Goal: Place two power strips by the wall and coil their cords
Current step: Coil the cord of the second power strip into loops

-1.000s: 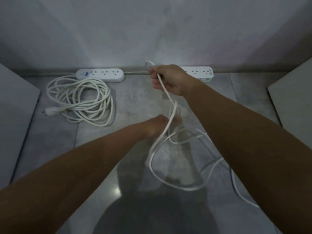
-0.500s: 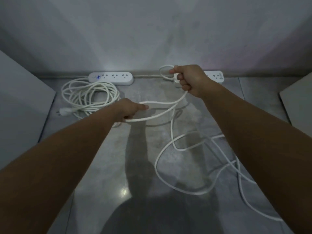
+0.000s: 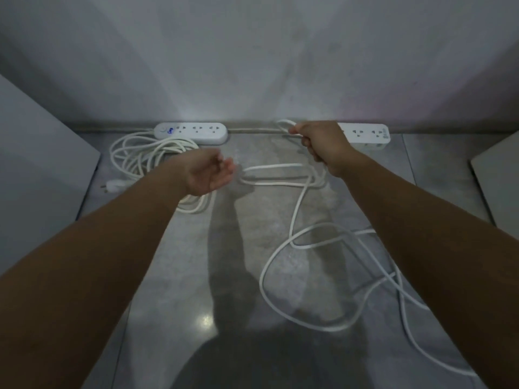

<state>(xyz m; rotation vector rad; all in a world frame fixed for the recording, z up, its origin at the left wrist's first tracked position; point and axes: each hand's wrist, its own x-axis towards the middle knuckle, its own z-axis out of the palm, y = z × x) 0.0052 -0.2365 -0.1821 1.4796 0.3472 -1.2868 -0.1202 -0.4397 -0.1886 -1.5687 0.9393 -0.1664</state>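
Gleaming grey floor (image 3: 182, 262) below pale wall (image 3: 252, 66)

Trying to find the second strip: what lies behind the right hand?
Behind the right hand, a white rectangular plastic power strip lies by the grey wall. Its socketed right end shows; its left end, where the white cord gripped in the fingers would join, is covered.

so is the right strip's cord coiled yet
Spread, not coiled: the right cord lies in loose loops across the floor, one loop gripped by the right hand.
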